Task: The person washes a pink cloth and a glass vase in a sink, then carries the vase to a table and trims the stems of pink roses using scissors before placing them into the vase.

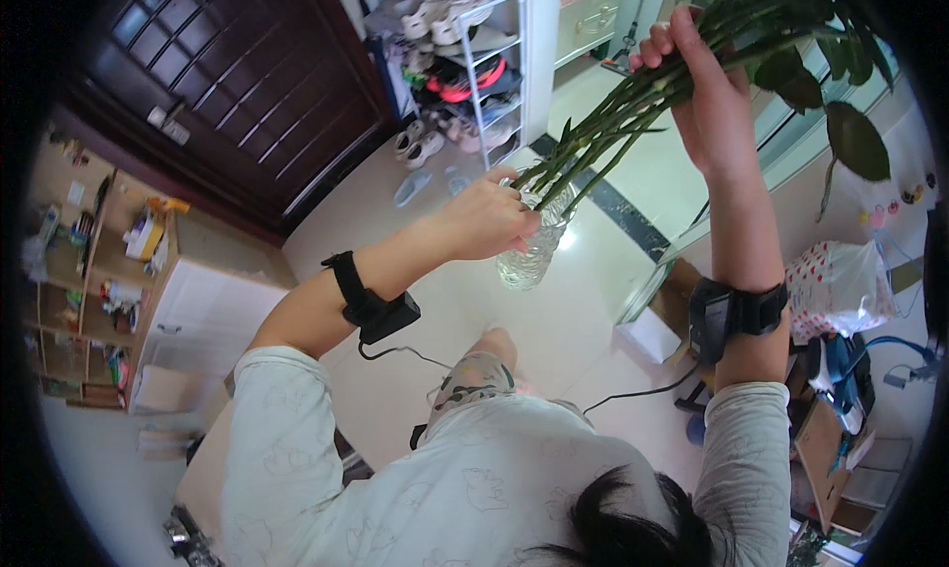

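Observation:
A bunch of long green flower stems (623, 112) slants down to the left, with dark leaves (856, 140) at its upper right end. Wrapped round the upper part of the stems is my right hand (714, 107), closed. The lower stem ends reach into the mouth of a clear, textured glass vase (526, 259). My left hand (486, 217) is closed on the vase near its rim, beside the stems. How deep the stems go is hard to make out. Blossoms are not visible.
Ahead stands a white shoe rack (499, 73) with several shoes. A dark panelled door (237, 83) is at the far left, and a wooden shelf unit (129, 270) at the left. On the right are a white plastic bag (840, 290) and a white box (647, 338).

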`<state>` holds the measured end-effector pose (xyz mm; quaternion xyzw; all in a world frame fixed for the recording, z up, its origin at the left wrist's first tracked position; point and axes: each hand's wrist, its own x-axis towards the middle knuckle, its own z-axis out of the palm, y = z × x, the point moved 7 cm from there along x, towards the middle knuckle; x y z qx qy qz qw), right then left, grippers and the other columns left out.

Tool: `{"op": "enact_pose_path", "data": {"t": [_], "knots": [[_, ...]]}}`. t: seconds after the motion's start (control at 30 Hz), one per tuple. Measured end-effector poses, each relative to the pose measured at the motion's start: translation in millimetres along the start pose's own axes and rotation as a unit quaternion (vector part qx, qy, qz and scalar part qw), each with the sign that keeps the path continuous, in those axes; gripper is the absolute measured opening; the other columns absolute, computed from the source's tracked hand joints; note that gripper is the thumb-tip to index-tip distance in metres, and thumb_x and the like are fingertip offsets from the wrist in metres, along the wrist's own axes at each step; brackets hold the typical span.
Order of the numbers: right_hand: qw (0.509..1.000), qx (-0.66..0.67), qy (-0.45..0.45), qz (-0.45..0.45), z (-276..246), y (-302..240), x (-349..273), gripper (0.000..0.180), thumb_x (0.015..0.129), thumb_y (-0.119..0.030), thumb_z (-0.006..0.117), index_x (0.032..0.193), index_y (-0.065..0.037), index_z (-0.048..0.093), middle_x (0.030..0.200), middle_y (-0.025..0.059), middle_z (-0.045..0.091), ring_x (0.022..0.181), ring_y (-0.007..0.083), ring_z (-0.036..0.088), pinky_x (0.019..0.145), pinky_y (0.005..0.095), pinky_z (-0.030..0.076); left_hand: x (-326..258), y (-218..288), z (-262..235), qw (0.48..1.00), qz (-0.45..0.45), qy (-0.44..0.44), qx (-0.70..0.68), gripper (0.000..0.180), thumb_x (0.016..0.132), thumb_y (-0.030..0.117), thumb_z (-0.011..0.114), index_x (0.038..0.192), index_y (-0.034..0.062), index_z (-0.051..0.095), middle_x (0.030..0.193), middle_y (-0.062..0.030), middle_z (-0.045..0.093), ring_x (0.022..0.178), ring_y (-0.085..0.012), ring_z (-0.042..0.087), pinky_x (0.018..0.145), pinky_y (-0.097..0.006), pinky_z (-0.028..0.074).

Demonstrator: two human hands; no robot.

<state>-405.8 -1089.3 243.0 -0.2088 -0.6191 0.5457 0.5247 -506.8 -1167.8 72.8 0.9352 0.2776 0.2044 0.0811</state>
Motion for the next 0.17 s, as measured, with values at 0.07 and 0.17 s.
{"op": "enact_pose_path", "data": {"t": [0.07, 0.17], "knots": [[1.0, -0.019, 0.016, 0.0, -52.6, -5.4, 27.4, 0.014, 0.087, -0.022, 0.048, 0.089, -0.008, 0.045, 0.074, 0.0003, 0.042, 0.071, 0.0108, 0.043, 0.073, 0.0301, 0.04, 50.1, -18.5, 14.4, 1.0, 0.007, -0.01, 0.004, 0.019, 0.063, 0.025, 0.067, 0.068, 0.0126, 0.052, 0.063, 0.0, 0.054, 0.069, -0.0177, 0.056, 0.088, -0.04, 0.031], [0.999, -0.032, 0.013, -0.006, -113.4, -1.9, 84.7, 0.016, 0.086, -0.022, 0.049, 0.091, -0.008, 0.045, 0.075, 0.0005, 0.042, 0.072, 0.0109, 0.043, 0.076, 0.0311, 0.04, 111.9, -70.0, 24.5, 0.999, 0.026, 0.02, 0.004, 0.019, 0.064, 0.027, 0.066, 0.07, 0.0129, 0.053, 0.065, 0.0011, 0.055, 0.072, -0.0169, 0.057, 0.094, -0.045, 0.025]]}}
